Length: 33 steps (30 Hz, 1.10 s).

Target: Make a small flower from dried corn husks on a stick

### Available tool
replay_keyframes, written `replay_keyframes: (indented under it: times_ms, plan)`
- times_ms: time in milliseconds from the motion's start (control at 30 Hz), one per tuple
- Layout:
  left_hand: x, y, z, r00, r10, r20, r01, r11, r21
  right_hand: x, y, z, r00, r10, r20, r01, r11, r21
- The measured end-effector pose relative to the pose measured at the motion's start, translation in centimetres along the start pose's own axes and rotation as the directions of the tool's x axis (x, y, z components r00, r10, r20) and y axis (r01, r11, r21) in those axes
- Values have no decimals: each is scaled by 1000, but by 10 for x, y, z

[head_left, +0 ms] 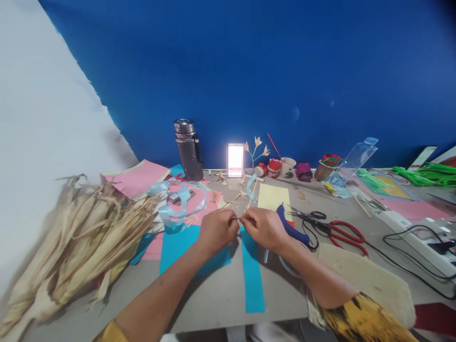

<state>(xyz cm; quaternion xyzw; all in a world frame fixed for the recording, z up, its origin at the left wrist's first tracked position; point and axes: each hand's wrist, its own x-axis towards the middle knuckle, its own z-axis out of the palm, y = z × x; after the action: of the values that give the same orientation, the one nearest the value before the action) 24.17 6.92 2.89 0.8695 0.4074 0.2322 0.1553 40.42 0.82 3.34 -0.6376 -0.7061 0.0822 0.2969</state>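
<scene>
My left hand (219,230) and my right hand (265,228) meet over the middle of the table, fingertips pinched close together. Between them is a thin, short sliver, too small to name. Below lie a narrow blue paper strip (253,289) and a larger blue sheet (178,244), the latter partly hidden by my left forearm. Just right of my right hand rests a blue glue gun (290,228). Beyond my hands are dry husk scraps (240,194), a yellow paper sheet (273,197) and a light-blue ribbon (183,197) in loops.
Dried corn husks (78,242) are heaped at left. Along the wall stand a dark flask (188,154), a stem with husk flowers (253,154), a paper cup (288,167) and a tilted plastic bottle (356,161). Red-handled scissors (358,232) and a power strip (416,242) lie at right.
</scene>
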Motion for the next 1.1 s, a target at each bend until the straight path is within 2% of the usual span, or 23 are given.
replay_keyframes:
  times_ms: [100,200,267,433,567,667,700,767,867,967,1100]
  plan:
    - [2,-7,-6,998,-67,-23,66,997,-37,0,0,-1,999,24,25,-23,999,-29]
    - [4,-13,-10,1000,-17,-19,12,970,-244,1,3,-3,996,76,43,-76,997,-12]
    - [3,-11,-9,1000,22,4,-20,961,-275,2,4,-2,996,65,63,-66,998,20]
    - [-2,5,0,995,-28,91,27,1000,8,0,1,3,995,24,93,-24,1000,2]
    - [-3,10,0,992,-118,48,105,973,205,-1,-2,3,992,58,112,-52,997,-59]
    - [0,3,-6,984,-175,-41,179,947,268,0,-2,1,987,112,115,-105,992,-65]
    - [0,0,-8,985,-156,-79,171,953,249,1,-1,0,984,130,121,-122,990,-68]
    - [1,-5,-9,994,-34,-108,52,984,168,1,0,-1,980,146,136,-136,987,-82]
    - [1,-4,-6,983,183,-3,-181,977,115,0,2,0,981,100,168,-80,990,-118]
    - [0,1,0,973,197,119,-219,953,208,-1,0,2,976,55,209,-21,986,-163]
    - [-2,5,3,985,150,85,-169,937,304,-2,-5,2,974,92,207,-56,983,-172]
